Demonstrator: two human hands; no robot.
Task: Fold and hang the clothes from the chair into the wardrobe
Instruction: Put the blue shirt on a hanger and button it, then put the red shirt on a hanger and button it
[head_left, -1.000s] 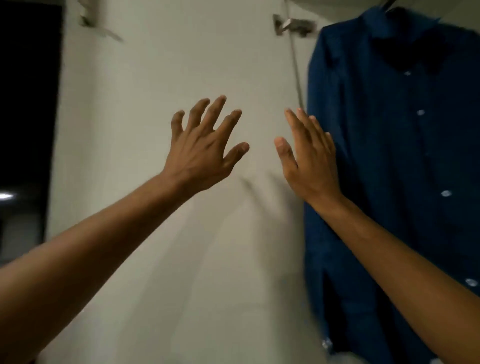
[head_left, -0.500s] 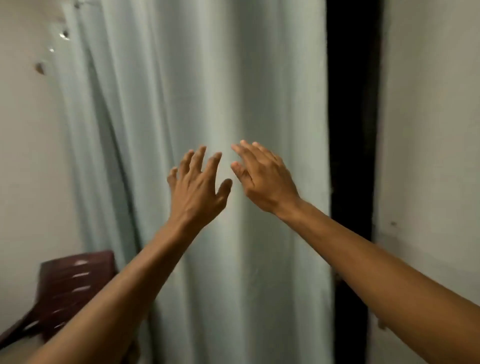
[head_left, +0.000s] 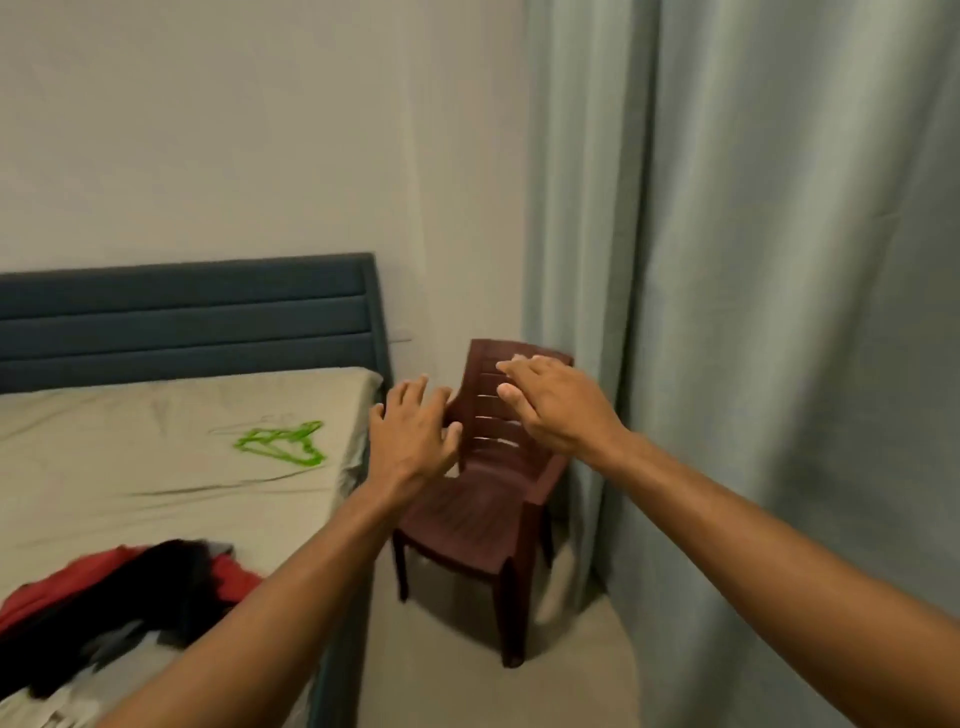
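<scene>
On bed: clothes, green hangers; chair bare.

Home bedroom: bed, curtain, plastic chair

On your left stands a bed with a dark blue padded headboard against the far wall, its mattress covered by a creased pale beige sheet. Bright green plastic hangers lie on the sheet toward its far right. A rumpled heap of red and black clothes lies at the near left. To the right, a dark brown slatted plastic chair stands on the pale floor.
</scene>
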